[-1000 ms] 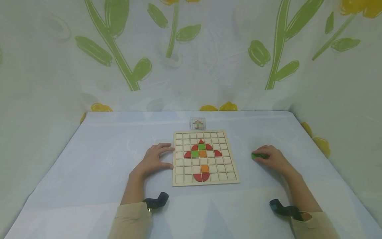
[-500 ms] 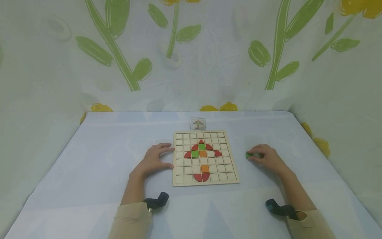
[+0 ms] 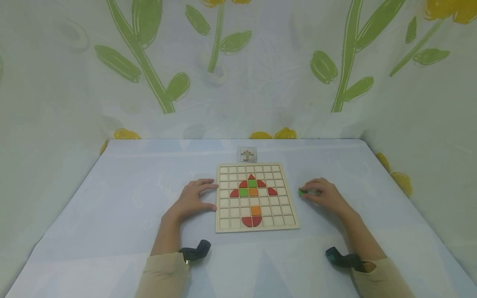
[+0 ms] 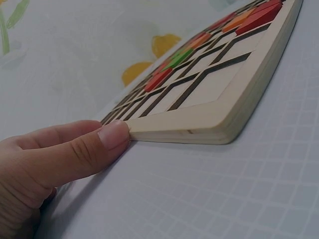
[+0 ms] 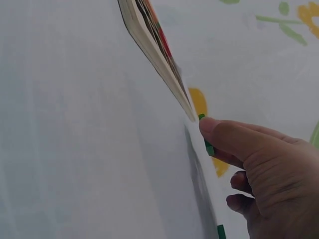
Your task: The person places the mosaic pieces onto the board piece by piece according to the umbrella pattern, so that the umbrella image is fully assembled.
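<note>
A square wooden grid board (image 3: 277,211) lies on the table, with red, green and orange tiles set in some cells. At the board's left edge is my left hand (image 3: 189,200), fingers spread. In the left wrist view its thumb (image 4: 113,135) touches the board's side near a corner. My right hand (image 3: 329,198), to the right of the board, pinches a small green tile (image 3: 301,192) between thumb and fingers. The right wrist view shows that tile (image 5: 209,146) partly covered by the thumb. The tile is apart from the board.
Behind the board lies a small pattern card (image 3: 246,154) with a printed grid figure. Another green piece (image 5: 221,231) shows at the bottom of the right wrist view. A flower-printed cloth (image 3: 261,95) stands at the table's back and sides.
My right hand has moved left toward the board, carrying the green tile with it. My left hand and the board have stayed in place.
</note>
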The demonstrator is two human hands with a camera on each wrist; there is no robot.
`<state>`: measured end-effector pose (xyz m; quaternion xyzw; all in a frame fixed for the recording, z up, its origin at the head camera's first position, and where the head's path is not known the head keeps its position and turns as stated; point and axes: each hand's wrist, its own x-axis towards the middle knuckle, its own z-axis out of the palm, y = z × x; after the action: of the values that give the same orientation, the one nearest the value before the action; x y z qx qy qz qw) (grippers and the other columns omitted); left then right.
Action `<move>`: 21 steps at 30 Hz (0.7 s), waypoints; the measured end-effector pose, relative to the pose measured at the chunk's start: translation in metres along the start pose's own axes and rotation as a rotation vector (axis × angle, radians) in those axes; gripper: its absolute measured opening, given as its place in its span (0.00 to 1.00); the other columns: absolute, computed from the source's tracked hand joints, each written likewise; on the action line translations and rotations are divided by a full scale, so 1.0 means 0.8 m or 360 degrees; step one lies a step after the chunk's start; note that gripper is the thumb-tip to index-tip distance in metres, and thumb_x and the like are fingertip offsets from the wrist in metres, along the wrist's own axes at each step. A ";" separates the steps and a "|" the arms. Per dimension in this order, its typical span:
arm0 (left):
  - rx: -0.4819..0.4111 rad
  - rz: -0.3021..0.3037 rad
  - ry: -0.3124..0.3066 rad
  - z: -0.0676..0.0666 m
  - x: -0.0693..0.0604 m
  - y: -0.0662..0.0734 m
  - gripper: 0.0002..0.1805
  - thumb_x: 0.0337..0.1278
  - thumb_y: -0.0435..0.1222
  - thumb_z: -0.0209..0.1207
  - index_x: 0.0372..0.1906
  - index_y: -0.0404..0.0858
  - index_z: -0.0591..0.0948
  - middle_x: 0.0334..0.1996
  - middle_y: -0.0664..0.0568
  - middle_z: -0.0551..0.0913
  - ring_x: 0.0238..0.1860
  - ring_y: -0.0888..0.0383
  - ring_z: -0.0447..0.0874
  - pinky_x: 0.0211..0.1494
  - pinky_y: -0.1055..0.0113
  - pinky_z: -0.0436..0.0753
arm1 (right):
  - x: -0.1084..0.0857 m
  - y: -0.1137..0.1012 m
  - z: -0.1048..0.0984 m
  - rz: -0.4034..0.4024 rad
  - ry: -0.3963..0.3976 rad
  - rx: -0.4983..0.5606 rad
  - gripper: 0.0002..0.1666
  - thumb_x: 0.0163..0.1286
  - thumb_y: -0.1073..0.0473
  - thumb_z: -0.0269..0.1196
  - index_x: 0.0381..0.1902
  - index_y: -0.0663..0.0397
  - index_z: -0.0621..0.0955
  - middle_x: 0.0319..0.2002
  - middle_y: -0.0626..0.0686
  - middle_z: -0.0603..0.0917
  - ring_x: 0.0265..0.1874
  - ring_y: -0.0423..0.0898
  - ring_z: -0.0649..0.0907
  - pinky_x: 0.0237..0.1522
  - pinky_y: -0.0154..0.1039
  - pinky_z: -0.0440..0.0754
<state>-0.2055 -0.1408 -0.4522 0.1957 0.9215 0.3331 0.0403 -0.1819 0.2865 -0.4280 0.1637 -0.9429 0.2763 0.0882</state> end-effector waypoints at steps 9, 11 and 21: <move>0.0001 0.0002 0.0001 0.000 0.000 0.002 0.39 0.35 0.54 0.72 0.61 0.50 0.76 0.66 0.52 0.68 0.67 0.49 0.60 0.66 0.46 0.59 | 0.010 -0.015 0.011 -0.0093 0.0003 0.0017 0.11 0.52 0.63 0.71 0.36 0.53 0.86 0.38 0.52 0.85 0.42 0.51 0.78 0.42 0.46 0.77; 0.0008 0.0015 0.0007 0.000 0.000 0.002 0.39 0.35 0.54 0.72 0.60 0.50 0.76 0.66 0.52 0.68 0.67 0.48 0.60 0.66 0.45 0.59 | 0.012 -0.018 0.013 -0.0126 0.0001 0.0015 0.11 0.52 0.63 0.72 0.36 0.53 0.86 0.38 0.52 0.85 0.42 0.51 0.79 0.42 0.45 0.77; 0.0024 0.0021 0.0017 0.001 0.000 0.002 0.38 0.36 0.52 0.72 0.60 0.49 0.77 0.66 0.51 0.69 0.67 0.48 0.60 0.67 0.45 0.59 | 0.025 -0.035 0.026 -0.0387 0.0068 0.0098 0.12 0.49 0.65 0.73 0.34 0.55 0.86 0.36 0.52 0.86 0.38 0.48 0.78 0.39 0.38 0.78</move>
<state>-0.2047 -0.1390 -0.4518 0.2004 0.9229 0.3273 0.0316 -0.1920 0.2472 -0.4265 0.2735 -0.9050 0.2959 0.1361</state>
